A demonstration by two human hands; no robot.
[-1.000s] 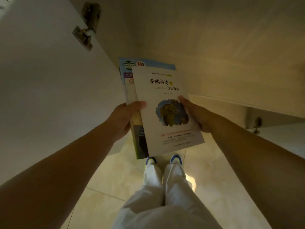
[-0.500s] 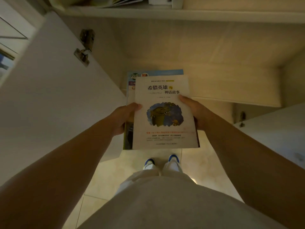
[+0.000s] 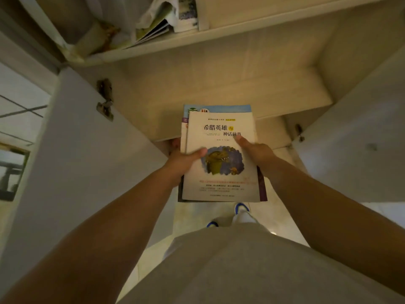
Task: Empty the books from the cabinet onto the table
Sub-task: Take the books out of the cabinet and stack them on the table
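Observation:
I hold a small stack of books (image 3: 219, 185) flat in front of the open cabinet (image 3: 230, 80). The top book is white with black Chinese title lettering and a blue-and-green picture; a blue-topped book shows beneath it. My left hand (image 3: 184, 160) grips the stack's left edge, thumb on the cover. My right hand (image 3: 255, 150) grips the right edge, thumb lying across the title. The lower cabinet compartment behind the stack looks bare. More books and papers (image 3: 157, 20) lean on the upper shelf.
The cabinet's left door (image 3: 76, 172) stands open beside my left arm, with a hinge (image 3: 105, 99) on it. The right door (image 3: 355, 145) is open too. Below are pale floor tiles (image 3: 192, 216) and my feet in white shoes (image 3: 241, 210).
The view has risen and tilted up, bringing the upper shelf with its books into sight. The stack stays in both hands, now squared up and held level; my right thumb has slid onto the title.

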